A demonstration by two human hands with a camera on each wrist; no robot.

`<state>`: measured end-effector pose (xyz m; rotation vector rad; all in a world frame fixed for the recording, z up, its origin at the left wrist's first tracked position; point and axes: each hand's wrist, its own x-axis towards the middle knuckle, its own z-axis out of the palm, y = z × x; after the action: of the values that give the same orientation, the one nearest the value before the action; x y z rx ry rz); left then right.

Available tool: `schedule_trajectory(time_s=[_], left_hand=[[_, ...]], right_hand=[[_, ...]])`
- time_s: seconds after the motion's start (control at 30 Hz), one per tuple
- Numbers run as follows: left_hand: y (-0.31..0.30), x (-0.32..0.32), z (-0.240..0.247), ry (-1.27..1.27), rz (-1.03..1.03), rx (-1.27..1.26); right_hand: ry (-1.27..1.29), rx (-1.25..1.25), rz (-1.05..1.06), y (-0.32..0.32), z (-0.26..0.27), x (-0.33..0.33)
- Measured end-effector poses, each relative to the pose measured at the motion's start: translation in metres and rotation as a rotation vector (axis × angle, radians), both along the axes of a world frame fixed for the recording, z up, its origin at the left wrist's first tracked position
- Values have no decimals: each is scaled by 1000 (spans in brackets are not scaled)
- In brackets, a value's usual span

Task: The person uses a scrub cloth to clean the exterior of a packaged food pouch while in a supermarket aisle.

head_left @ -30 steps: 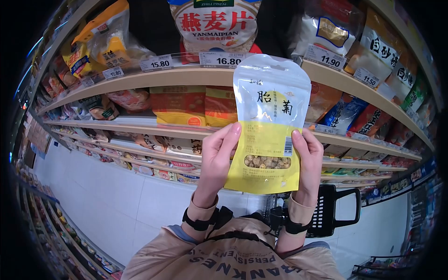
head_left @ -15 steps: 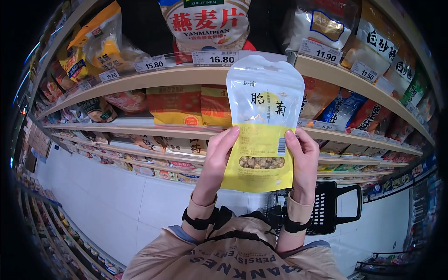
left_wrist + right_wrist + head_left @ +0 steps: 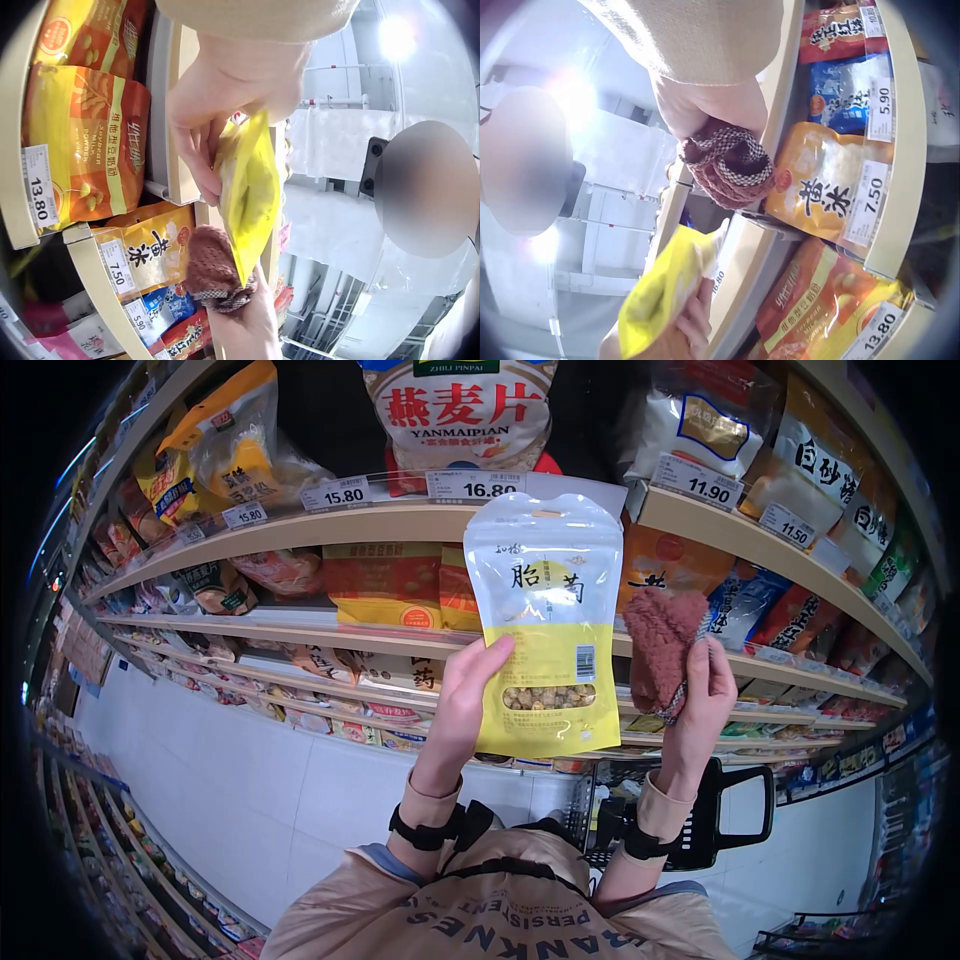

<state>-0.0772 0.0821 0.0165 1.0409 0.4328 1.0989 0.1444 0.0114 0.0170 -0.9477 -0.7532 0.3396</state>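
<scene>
A yellow and clear pouch [image 3: 548, 625] of dried flower buds is held up before the shelves. My left hand [image 3: 468, 700] grips its lower left edge, thumb across the front; this pouch [image 3: 251, 195] shows edge-on in the left wrist view, and again as the yellow pouch [image 3: 664, 289] in the right wrist view. My right hand [image 3: 700, 695] holds a fuzzy dark-red cloth [image 3: 660, 645] with a checked lining, just right of the pouch and apart from it. The cloth [image 3: 731, 169] is bunched in the fingers, and the same cloth [image 3: 214, 270] shows below the pouch.
Curved wooden shelves [image 3: 400, 525] carry bagged foods with price tags, such as an oat bag [image 3: 460, 410] above and orange bags [image 3: 380, 585] behind the pouch. A black shopping basket [image 3: 700, 810] hangs below my right forearm. White floor lies at lower left.
My right hand has let go of the pouch's right edge and moved right, now holding the dark-red cloth. The pouch shifted slightly left and down, held by the left hand alone.
</scene>
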Motion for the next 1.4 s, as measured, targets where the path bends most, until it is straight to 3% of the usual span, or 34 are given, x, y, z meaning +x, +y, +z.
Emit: schedule_trajectory(time_s=[0.07, 0.17, 0.27, 0.33, 0.4, 0.53, 0.6, 0.8, 0.87, 1.1, 1.27, 1.4], left_hand=[[0, 3, -2, 20, 8, 30], [-4, 11, -4, 66, 14, 85], [-4, 16, -10, 107, 13, 181], [3, 17, -16, 241, 146, 297], [2, 16, -14, 214, 162, 270], [-8, 18, -4, 75, 106, 197], [-13, 18, -1, 206, 111, 307], [3, 18, -20, 248, 219, 392], [8, 17, -23, 332, 323, 618], [-5, 10, -5, 422, 176, 539], [-2, 12, -7, 477, 188, 650], [-4, 11, -4, 489, 228, 737]], right_hand=[[-39, 82, -44, -9, 5, -4], [-282, 172, 70, -13, 22, -32], [-770, -27, -39, -1, 31, -58], [-894, -15, -127, 4, 23, -71], [-951, -24, -129, 4, 19, -75], [-915, -49, -225, 11, 25, -60], [-893, -78, -240, 12, 32, -54], [-1052, 3, 36, 6, 34, -71], [-1076, 12, 55, 8, 35, -71], [-953, -93, -303, 18, 53, -47], [-1009, 25, -147, 19, 57, -67], [-1054, 42, -166, 22, 60, -66]])
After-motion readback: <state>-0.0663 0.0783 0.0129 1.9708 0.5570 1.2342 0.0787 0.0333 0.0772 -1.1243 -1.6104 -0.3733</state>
